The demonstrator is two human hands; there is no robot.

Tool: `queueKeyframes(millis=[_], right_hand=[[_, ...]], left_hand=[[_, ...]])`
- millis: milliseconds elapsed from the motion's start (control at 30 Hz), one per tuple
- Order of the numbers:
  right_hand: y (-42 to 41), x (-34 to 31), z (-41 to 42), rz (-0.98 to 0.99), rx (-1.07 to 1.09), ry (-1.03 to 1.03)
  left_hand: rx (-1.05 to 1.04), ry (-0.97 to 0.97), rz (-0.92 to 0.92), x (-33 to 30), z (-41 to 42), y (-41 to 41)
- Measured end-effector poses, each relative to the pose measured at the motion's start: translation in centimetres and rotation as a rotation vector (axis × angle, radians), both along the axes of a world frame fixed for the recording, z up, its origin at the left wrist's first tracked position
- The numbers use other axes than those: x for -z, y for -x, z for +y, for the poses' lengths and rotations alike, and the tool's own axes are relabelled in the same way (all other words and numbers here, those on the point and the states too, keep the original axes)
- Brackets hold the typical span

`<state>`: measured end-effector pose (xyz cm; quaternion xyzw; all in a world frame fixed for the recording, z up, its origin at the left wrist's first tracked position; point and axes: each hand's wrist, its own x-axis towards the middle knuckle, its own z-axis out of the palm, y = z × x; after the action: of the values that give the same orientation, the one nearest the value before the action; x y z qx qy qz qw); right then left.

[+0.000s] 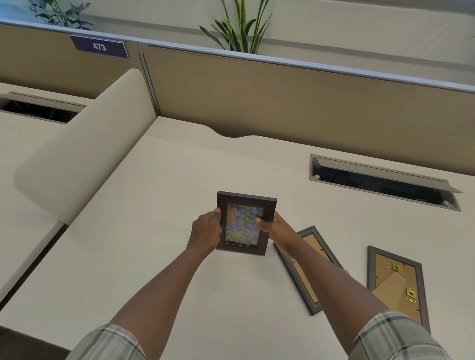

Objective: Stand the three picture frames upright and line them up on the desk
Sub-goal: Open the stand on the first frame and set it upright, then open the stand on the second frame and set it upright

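Observation:
A dark brown picture frame [244, 223] with a pastel picture stands upright near the middle of the cream desk [153, 258], facing me. My left hand [206, 232] grips its left edge and my right hand [274, 223] grips its right edge. Whether its bottom edge touches the desk or hangs just above it, I cannot tell. To the right, a grey frame [307, 270] lies face down, partly hidden under my right forearm. Farther right a second grey frame [396, 287] lies face down, showing its brown backing, stand and brass clips.
An open cable slot [383, 186] is cut into the desk at the back right. A tan partition wall [291, 99] closes the desk's far side, with plants behind it. A rounded cream divider [88, 148] rises along the left edge, and another cable slot [37, 109] lies beyond it.

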<state>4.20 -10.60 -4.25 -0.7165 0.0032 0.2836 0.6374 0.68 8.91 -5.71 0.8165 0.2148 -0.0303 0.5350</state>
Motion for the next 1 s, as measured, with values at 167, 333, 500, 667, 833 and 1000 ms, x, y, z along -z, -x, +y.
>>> queueKeyframes(millis=[167, 333, 500, 667, 833, 1000], right_hand=[[0.2, 0.3, -0.9, 0.008, -0.031, 0.022], [1.7, 1.8, -5.0, -0.046, 0.092, 0.207], [4.0, 3.7, -10.6, -0.167, 0.079, 0.564], [5.2, 5.3, -14.1, -0.404, -0.239, 1.110], [5.4, 6.2, -15.4, -0.481, -0.327, 1.140], [4.2, 5.4, -16.4, -0.449, -0.324, 0.986]], left_hand=[[-0.059, -0.041, -0.023, -0.1, -0.7, 1.4], [-0.027, -0.429, -0.247, -0.8, -4.6, 4.4], [0.423, -0.529, -0.282, 0.1, -12.0, 6.2], [0.450, -0.328, -0.031, 2.0, -17.5, 5.9], [0.410, -0.357, 0.091, 2.9, -19.5, 6.4], [0.394, -0.397, 0.084, 3.0, -20.2, 7.3]])
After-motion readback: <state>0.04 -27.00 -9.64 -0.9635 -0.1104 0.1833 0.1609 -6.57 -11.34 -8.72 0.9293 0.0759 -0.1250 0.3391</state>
